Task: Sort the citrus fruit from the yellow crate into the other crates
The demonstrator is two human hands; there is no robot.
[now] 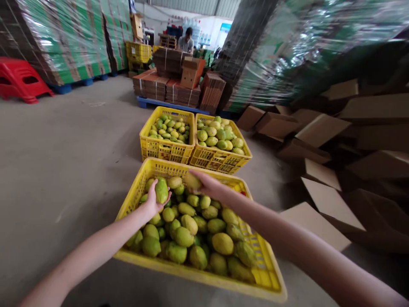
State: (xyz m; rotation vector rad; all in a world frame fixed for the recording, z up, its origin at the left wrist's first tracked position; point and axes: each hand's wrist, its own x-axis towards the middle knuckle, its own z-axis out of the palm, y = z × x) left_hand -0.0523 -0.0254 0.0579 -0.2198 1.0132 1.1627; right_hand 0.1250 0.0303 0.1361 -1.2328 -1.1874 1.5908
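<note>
from the front yellow crate's (268, 260) middle, the left hand (154, 201) at ten o'clock cups a green fruit (162, 190); the right hand (207, 184) at twelve holds a blurred yellowish fruit (192, 181). both are above piled fruit (189, 224). rear crates stand at eleven (166, 152) and near one (220, 163), a red stool (24, 76) at ten, cardboard boxes (322, 130) at two.
</note>
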